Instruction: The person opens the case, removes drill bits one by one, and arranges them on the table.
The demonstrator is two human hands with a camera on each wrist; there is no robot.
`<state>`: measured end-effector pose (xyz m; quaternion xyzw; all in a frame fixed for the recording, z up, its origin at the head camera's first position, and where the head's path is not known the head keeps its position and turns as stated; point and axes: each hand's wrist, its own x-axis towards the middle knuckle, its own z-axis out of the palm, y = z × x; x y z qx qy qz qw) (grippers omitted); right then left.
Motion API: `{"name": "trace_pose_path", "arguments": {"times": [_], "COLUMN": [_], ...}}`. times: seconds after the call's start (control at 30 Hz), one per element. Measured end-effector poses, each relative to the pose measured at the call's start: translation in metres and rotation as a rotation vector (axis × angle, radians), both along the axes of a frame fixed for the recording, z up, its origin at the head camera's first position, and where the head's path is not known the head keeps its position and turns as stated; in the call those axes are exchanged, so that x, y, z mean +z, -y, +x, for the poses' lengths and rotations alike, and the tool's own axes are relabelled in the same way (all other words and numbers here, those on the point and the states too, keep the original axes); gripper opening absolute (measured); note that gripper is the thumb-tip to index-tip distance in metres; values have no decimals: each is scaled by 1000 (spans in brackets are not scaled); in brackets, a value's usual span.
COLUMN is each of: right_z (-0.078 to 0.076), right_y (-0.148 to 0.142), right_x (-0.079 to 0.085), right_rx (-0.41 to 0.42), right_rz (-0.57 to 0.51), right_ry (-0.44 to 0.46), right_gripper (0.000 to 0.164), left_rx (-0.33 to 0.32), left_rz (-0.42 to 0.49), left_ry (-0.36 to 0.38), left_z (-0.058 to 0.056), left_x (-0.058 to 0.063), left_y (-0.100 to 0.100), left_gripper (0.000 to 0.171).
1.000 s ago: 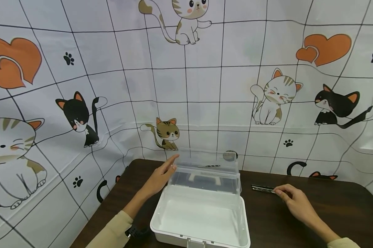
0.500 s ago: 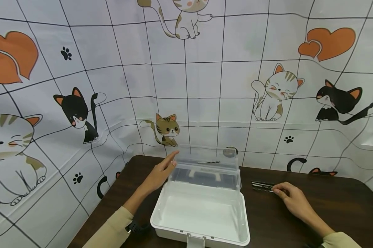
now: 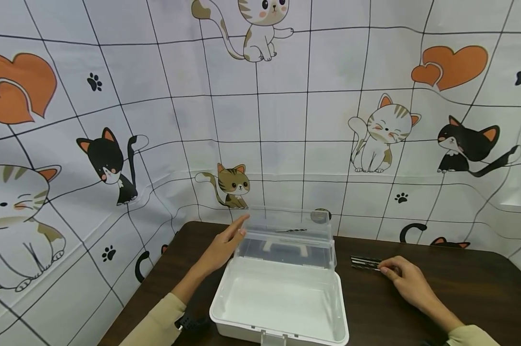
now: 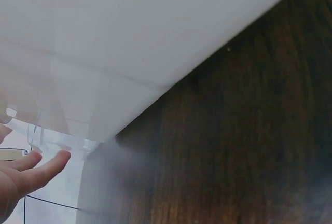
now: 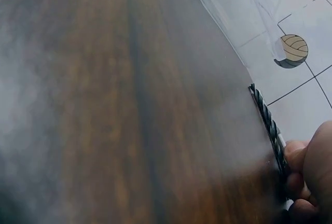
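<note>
A white plastic box (image 3: 282, 300) with its clear lid (image 3: 282, 245) raised stands in the middle of the head view. My left hand (image 3: 221, 247) is at the lid's left edge, fingers extended and fingertips right at the clear plastic; in the left wrist view, fingers (image 4: 44, 175) show beyond the box's white side. To the right of the box, my right hand (image 3: 405, 278) pinches a few metal drill bits (image 3: 364, 263) by one end, low over the table. One dark spiral-fluted drill bit (image 5: 267, 117) shows clearly in the right wrist view.
Another thin drill bit (image 3: 291, 230) shows at the clear lid, near its top. The box stands on a dark wooden table (image 3: 472, 274). Behind hangs a white sheet (image 3: 282, 115) with grid lines and printed cats. A black watch-like band (image 3: 187, 322) is near my left sleeve.
My right fingers have shifted slightly left along the drill bits, whose free ends hardly move. My left hand stays at the lid. The head view dipped, then came back up.
</note>
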<state>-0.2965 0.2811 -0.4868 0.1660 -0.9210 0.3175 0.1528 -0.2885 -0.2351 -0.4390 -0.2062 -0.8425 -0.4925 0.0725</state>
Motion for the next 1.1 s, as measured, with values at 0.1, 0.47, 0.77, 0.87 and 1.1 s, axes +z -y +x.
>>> {"name": "trace_pose_path", "arguments": {"times": [0.1, 0.47, 0.77, 0.87, 1.1], "right_z": [-1, -5, -1, -3, -7], "right_y": [0, 1, 4, 6, 13], "right_x": [-2, -5, -1, 1, 18], "right_rx": [6, -10, -29, -14, 84], "right_rz": [1, -7, 8, 13, 41], "right_ry": [-19, -62, -41, -69, -140], "right_gripper": [7, 8, 12, 14, 19], "left_rx": [3, -6, -26, -27, -14], "left_rz": [4, 14, 30, 44, 24], "left_ry": [-1, 4, 13, 8, 21], "left_z": [0, -4, 21, 22, 11], "left_x": [-1, 1, 26, 27, 15], "left_y": [-1, 0, -8, -9, -5], "left_gripper": [51, 51, 51, 51, 51]}}
